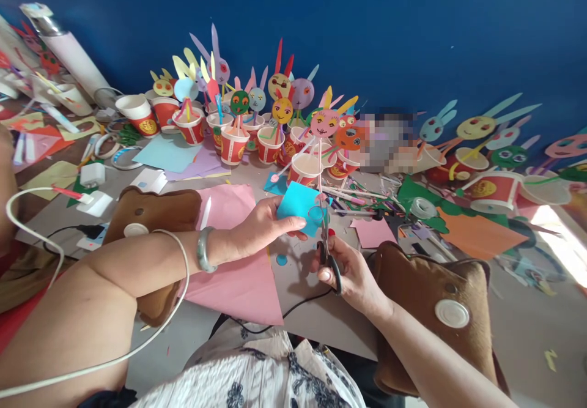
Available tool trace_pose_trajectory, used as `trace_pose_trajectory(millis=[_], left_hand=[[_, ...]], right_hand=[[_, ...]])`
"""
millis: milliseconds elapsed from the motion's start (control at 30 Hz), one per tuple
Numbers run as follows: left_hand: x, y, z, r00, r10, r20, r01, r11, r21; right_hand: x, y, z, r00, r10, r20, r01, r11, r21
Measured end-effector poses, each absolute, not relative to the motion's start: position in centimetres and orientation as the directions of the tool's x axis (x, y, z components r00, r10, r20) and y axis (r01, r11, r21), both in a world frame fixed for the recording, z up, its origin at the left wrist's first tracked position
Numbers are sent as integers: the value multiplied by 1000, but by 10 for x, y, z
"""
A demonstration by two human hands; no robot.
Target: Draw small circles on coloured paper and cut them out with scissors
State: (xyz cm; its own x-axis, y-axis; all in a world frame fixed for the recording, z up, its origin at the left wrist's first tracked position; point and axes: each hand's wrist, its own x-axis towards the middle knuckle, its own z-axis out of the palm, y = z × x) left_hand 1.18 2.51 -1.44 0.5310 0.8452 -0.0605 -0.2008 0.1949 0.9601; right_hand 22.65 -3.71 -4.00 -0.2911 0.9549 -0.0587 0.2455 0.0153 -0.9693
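Just right of the pink paper sheet (238, 261), the blue paper (297, 201) is pinched in the left hand (263, 223); the right hand (355, 270) grips black-handled scissors (325, 238) at its edge. Clean cutting likely requires turning the paper slowly into steady blades.

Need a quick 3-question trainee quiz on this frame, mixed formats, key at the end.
1. Multiple choice: the scissors in the right hand have handles that are A) red, B) yellow, C) black.
2. True or false: the left hand is holding a paper cup.
3. Fill in the blank: a bracelet circles the ____ wrist.

Key:
1. C
2. False; it holds blue paper.
3. left
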Motion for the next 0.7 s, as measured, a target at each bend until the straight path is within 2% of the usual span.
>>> trace_pose_trajectory(millis=[400, 700], left_hand=[[12, 23, -15, 558, 828, -56, -187, 191, 963], [11, 23, -18, 585, 808, -64, -169, 199, 965]], right_hand=[[226, -37, -43, -253, 959, -127, 202, -76, -977], [227, -36, -44, -256, 958, -130, 208, -76, -975]])
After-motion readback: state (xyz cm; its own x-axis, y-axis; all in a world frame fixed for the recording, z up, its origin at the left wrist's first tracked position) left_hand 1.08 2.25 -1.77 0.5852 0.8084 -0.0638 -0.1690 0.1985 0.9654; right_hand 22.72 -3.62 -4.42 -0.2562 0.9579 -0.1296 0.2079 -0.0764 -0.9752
